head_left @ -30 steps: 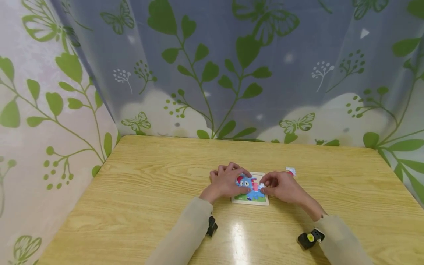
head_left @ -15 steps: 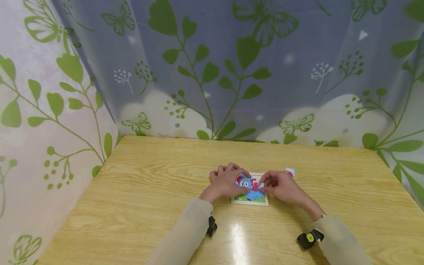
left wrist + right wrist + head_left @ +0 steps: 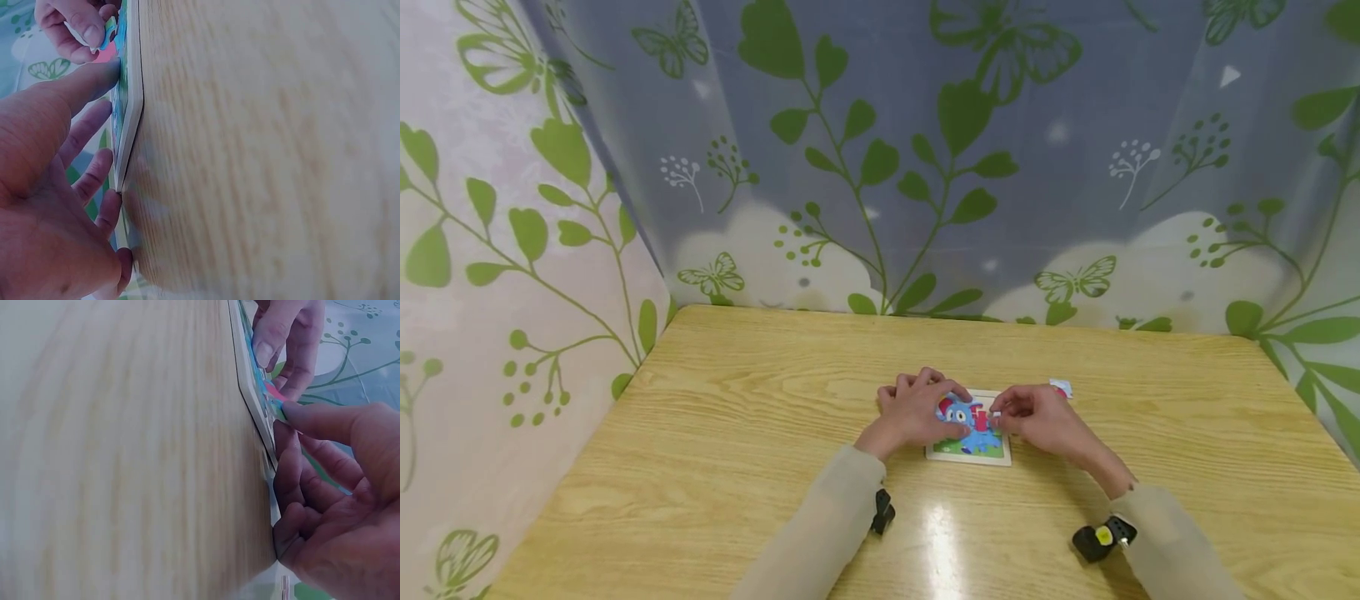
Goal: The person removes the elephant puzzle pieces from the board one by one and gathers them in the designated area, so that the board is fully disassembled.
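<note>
A small picture puzzle in a pale tray (image 3: 970,461) lies on the table, showing a blue cartoon animal with big eyes over green ground. My left hand (image 3: 916,414) spreads over its left side, thumb pressing on the picture and the other fingers stretched past the far left edge. At the right side of the tray, my right hand (image 3: 1037,419) pinches a puzzle piece (image 3: 109,35) between thumb and index finger, low over the picture. In the right wrist view the piece sits right at the tray's surface, mostly covered by the fingertips. Pinkish-red parts show between the hands.
Another loose puzzle piece (image 3: 1062,388), white, blue and red, lies on the wooden table (image 3: 760,392) just beyond my right hand. A leaf-and-butterfly patterned curtain (image 3: 880,167) hangs along the table's back edge. Each wrist wears a small black camera (image 3: 1097,542).
My right hand still pinches the piece at the tray's right side; its fingers have turned and shifted slightly over the picture. The left hand holds its place.
</note>
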{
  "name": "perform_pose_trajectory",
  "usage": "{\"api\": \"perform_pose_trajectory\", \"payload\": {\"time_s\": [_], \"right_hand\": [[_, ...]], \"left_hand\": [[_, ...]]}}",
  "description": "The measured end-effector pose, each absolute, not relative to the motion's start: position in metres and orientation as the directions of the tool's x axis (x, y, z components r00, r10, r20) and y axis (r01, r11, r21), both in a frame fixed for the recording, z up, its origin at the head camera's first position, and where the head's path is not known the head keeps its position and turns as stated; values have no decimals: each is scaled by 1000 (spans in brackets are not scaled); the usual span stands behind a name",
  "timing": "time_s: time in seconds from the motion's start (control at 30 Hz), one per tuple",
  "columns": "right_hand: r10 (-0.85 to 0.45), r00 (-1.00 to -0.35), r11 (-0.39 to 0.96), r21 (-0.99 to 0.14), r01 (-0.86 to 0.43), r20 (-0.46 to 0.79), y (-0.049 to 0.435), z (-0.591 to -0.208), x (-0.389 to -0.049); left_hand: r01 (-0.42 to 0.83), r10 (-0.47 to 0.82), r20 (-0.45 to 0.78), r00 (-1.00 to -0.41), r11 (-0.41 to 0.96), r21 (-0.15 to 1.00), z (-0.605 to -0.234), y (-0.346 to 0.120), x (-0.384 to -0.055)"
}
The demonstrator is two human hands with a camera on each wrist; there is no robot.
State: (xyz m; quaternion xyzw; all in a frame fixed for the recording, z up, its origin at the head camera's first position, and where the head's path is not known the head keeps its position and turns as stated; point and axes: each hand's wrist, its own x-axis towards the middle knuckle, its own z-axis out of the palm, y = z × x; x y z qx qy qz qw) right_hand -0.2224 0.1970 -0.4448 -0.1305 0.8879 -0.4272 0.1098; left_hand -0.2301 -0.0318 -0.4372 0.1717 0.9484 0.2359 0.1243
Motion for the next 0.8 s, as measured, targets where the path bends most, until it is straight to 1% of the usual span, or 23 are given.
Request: {"api": "perform_pose_trajectory", "payload": {"time_s": [0.2,0.5,0.8], "right_hand": [[-312,-946,563,-820,-105,-93,203,-444,-221],[-280,-954,543,-837,-68,-104,214,-440,-217],[-239,-968,561,-825,-68,-82,236,-443,-212]], "left_hand": [[270,388,-154,-909,828,491,-437,-31,-230],[266,389,-157,-908,824,500,-438,-32,-230],[270,390,-151,-909,823,499,-438,-33,-229]]}}
